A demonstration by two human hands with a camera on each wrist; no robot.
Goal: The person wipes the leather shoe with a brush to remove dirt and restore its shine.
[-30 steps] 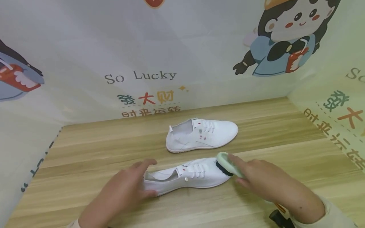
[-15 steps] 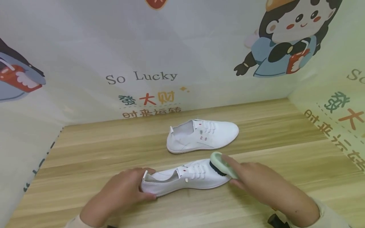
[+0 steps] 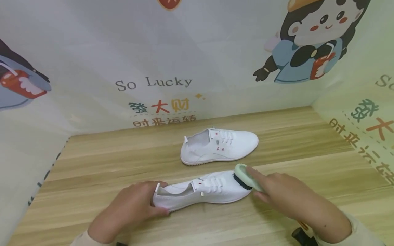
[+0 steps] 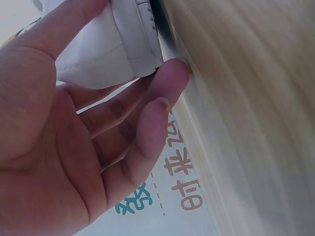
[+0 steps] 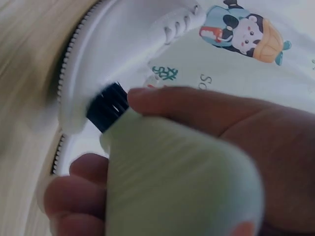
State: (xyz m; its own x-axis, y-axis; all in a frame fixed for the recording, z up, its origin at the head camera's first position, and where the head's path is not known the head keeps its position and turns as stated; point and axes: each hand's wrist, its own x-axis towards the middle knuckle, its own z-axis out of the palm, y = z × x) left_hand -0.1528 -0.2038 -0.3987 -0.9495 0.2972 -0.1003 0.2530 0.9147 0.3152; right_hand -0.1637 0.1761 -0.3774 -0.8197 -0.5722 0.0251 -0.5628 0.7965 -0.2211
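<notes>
A white lace-up shoe (image 3: 212, 189) lies nearest the person, its toe to the right. My left hand (image 3: 135, 201) grips its heel, the thumb on the near side and fingers round the back; the left wrist view shows the heel (image 4: 98, 49) between thumb and fingers. My right hand (image 3: 277, 189) holds a pale green brush (image 3: 244, 176) whose dark bristles (image 5: 109, 105) touch the toe of that shoe. In the right wrist view the brush handle (image 5: 172, 182) lies between thumb and fingers.
A second white shoe (image 3: 234, 145) lies just behind the first, also toe right. The wood-patterned surface (image 3: 101, 160) meets a printed cloth wall (image 3: 215, 61) at the back and sides. A black object (image 3: 301, 235) shows under the right forearm.
The left hand has closed in round the heel since a second ago. The brush went left along the toe toward the laces, then back right to the toe. The second shoe stays put.
</notes>
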